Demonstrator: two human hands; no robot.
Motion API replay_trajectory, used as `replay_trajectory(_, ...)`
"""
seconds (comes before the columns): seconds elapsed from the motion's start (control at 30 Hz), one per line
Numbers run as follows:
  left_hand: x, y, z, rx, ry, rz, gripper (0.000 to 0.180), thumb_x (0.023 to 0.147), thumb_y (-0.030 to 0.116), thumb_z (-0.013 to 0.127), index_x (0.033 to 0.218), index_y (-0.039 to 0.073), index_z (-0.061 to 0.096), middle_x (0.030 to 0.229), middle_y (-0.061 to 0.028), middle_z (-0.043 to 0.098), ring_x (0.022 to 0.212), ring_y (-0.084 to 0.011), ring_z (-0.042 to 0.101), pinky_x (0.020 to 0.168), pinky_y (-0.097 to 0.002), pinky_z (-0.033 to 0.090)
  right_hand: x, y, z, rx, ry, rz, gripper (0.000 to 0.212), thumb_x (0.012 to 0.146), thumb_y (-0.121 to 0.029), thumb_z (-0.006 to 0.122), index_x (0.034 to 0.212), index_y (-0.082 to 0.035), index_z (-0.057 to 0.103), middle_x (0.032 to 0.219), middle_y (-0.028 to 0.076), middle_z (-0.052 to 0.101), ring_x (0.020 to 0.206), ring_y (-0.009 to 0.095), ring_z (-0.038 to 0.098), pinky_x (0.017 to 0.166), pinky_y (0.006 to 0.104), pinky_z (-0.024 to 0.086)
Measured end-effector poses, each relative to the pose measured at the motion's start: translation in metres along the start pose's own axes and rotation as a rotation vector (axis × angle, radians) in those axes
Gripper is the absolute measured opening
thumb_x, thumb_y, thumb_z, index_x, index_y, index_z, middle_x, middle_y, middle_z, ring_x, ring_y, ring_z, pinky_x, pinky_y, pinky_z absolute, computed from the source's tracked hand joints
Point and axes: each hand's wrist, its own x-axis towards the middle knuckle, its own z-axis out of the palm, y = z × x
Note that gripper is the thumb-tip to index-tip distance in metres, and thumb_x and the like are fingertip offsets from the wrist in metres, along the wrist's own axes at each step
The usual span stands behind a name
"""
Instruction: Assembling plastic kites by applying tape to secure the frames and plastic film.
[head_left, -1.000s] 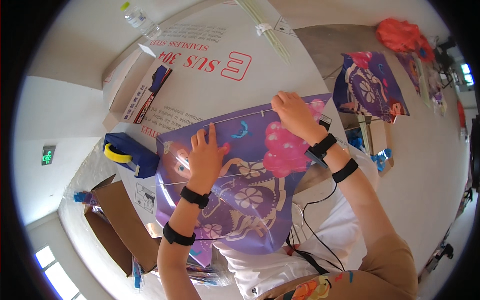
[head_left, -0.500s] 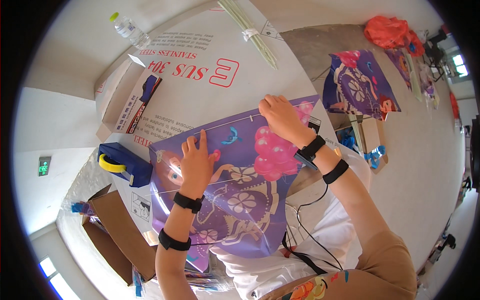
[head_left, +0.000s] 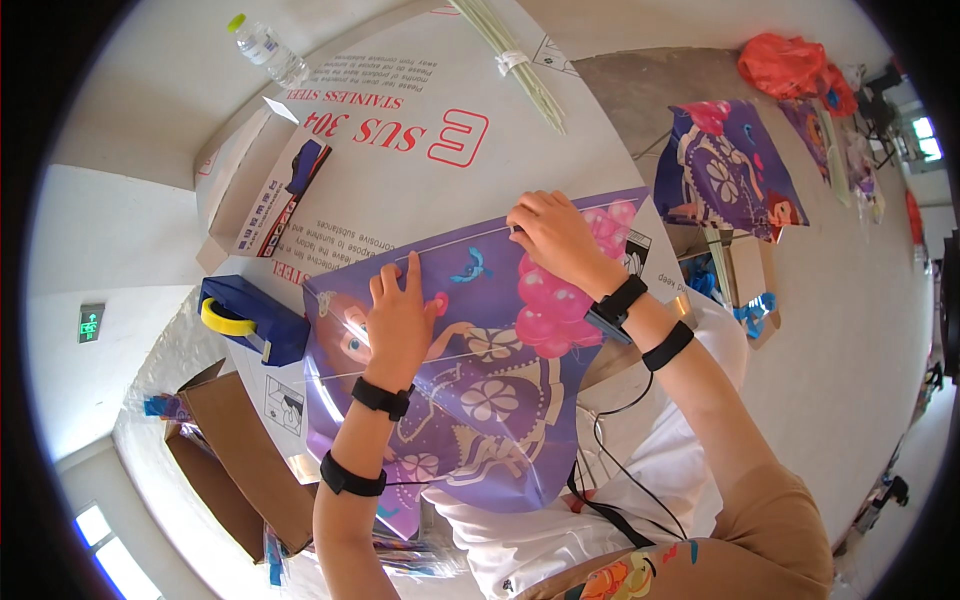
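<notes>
1. The purple kite point(head_left: 480, 380) lies flat on the white table point(head_left: 420, 190), right in front of the person
2. The left hand point(head_left: 400, 320) presses flat on it, fingers spread
3. The right hand point(head_left: 555, 235) pinches its top edge

The right hand point(head_left: 553, 232) hides its fingers' grip on the kite point(head_left: 480, 380).
</notes>
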Motion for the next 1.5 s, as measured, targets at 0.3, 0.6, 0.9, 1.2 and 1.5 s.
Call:
replay_trajectory(0.3, 0.000, 0.002, -0.005, -0.036, -0.017, -0.003, 0.069, 0.078, 0.019, 0.069, 0.139, 0.007, 0.040, 0.116, -0.0125, 0.044, 0.108, -0.0294, 0.046, 0.075, -0.0391, 0.050, 0.001, -0.001, -0.003, 0.002, -0.006, 0.009, 0.015, 0.074, -0.009, 0.069, 0.082, -0.008, 0.057, 0.083, 0.003, 0.053, 0.084, 0.021, 0.053, 0.077, 0.0340, 0.039)
replay_trajectory(0.6, 0.000, 0.004, -0.007, -0.048, -0.024, -0.032, 0.068, 0.078, 0.021, 0.070, 0.138, 0.009, 0.041, 0.118, -0.0119, 0.044, 0.109, -0.0289, 0.046, 0.075, -0.0407, 0.049, -0.001, 0.000, -0.002, 0.012, -0.014, 0.030, 0.017, 0.076, -0.006, 0.068, 0.085, -0.008, 0.054, 0.085, 0.004, 0.055, 0.084, 0.022, 0.054, 0.077, 0.0346, 0.040)
replay_trajectory(0.9, 0.000, 0.002, -0.005, -0.040, -0.019, -0.031, 0.066, 0.079, 0.024, 0.070, 0.137, 0.008, 0.042, 0.117, -0.0121, 0.045, 0.108, -0.0288, 0.046, 0.075, -0.0412, 0.050, 0.000, -0.003, -0.003, 0.016, -0.003, 0.024, 0.015, 0.075, -0.006, 0.067, 0.081, -0.008, 0.053, 0.081, 0.005, 0.052, 0.082, 0.022, 0.054, 0.075, 0.0347, 0.039)
replay_trajectory(1.2, 0.001, 0.002, -0.006, -0.050, -0.028, -0.034, 0.068, 0.079, 0.025, 0.069, 0.139, 0.010, 0.041, 0.118, -0.0114, 0.044, 0.109, -0.0289, 0.046, 0.077, -0.0428, 0.049, -0.002, -0.004, -0.008, 0.000, 0.002, 0.045, 0.019, 0.074, -0.008, 0.070, 0.081, -0.008, 0.052, 0.082, 0.006, 0.053, 0.084, 0.023, 0.055, 0.076, 0.0358, 0.040)
replay_trajectory(1.5, 0.000, 0.005, -0.011, -0.006, -0.061, -0.027, 0.071, 0.076, 0.020, 0.071, 0.138, 0.006, 0.039, 0.119, -0.0133, 0.044, 0.110, -0.0291, 0.046, 0.075, -0.0359, 0.054, -0.003, -0.005, -0.006, -0.020, 0.037, 0.055, 0.025, 0.071, -0.008, 0.072, 0.087, -0.007, 0.054, 0.086, 0.006, 0.054, 0.086, 0.024, 0.054, 0.078, 0.0360, 0.040)
